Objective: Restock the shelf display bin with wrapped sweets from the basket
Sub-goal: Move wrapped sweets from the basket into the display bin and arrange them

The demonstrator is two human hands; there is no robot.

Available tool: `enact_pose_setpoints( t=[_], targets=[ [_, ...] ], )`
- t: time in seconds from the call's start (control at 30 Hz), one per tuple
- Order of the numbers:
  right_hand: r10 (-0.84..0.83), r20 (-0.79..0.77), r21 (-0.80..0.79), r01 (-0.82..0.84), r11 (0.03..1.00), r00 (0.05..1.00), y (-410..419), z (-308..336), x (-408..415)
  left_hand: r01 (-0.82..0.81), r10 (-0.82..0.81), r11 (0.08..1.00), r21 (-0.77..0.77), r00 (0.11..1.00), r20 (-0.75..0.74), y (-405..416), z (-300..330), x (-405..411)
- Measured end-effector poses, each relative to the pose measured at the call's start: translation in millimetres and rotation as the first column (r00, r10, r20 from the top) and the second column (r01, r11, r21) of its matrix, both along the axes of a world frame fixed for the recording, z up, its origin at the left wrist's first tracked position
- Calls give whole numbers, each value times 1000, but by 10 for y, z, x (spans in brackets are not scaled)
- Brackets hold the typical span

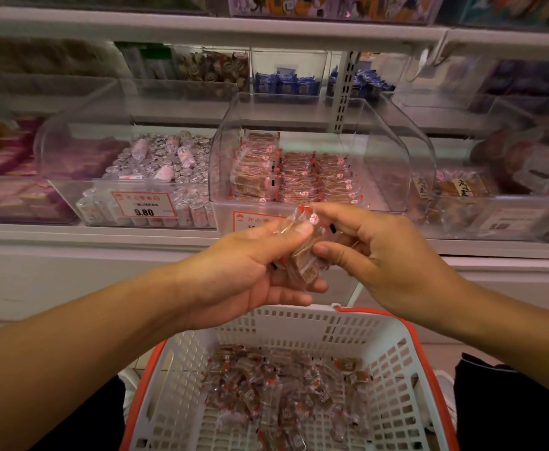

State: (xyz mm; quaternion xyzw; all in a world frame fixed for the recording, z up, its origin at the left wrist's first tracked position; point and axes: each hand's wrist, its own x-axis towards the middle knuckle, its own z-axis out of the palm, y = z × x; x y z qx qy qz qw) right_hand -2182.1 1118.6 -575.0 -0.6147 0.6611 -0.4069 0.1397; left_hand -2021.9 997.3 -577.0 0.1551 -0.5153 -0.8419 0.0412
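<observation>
Fingers of both hands are curled round one small stack of clear-wrapped brown sweets (304, 255): the left hand (250, 271) cups it from below with the thumb pressed on top, the right hand (374, 252) pinches its far end. Just beyond the fingertips stands the clear display bin (393, 177), rows filled on its left, bare on its right. Below the hands, the white basket (393, 369) holds loose sweets. The wrappers look slick, so I judge a loosened pinch could let pieces slip and fall.
</observation>
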Motion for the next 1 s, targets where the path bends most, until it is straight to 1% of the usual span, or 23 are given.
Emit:
enact_pose_setpoints(
  t=[0.1, 0.23, 0.4, 0.43, 0.53, 0.67, 0.73, 0.83, 0.9, 0.97, 1.0],
  targets=[
    [-41, -23, 11, 42, 999, 999, -3, -59, -4, -18, 19, 998, -52, 1000, 14, -13, 18, -3],
    [-41, 32, 61, 39, 997, 999, 20, -49, 7, -42, 44, 997, -67, 999, 20, -8, 31, -2],
    [-35, -46, 55, 38, 998, 998, 30, -64, 28, -27, 33, 993, -112, 998, 58, -14, 27, -2],
    [-28, -26, 46, 29, 999, 999, 29, -65, 42, -28, 35, 992, -121, 998, 56, -22, 31, -1],
    [-1, 135, 16, -1, 1000, 991, 23, -44, 64, -31, 36, 988, -149, 999, 31, -23, 62, -1],
    [53, 223, 3, -55, 998, 973, 12, 26, 57, 3, 7, 976, -219, 999, 45, -36, 125, -14],
    [78, 270, -11, -78, 997, 960, 5, 66, 59, -3, 19, 966, -259, 998, 59, -49, 152, -16],
    [86, 226, -21, -83, 996, 970, -12, 95, 70, -32, 56, 954, -298, 996, 75, -72, 193, -20],
    [41, 186, -33, -35, 999, 982, -21, 106, 74, -78, 99, 954, -289, 993, 58, -87, 213, -25],
    [-19, 149, -71, 30, 997, 989, -29, 122, 78, -177, 189, 953, -247, 982, 27, -51, 217, -34],
    [-46, 108, -96, 56, 994, 993, -32, 130, 85, -230, 242, 944, -238, 970, 22, -15, 198, -43]
  ],
)
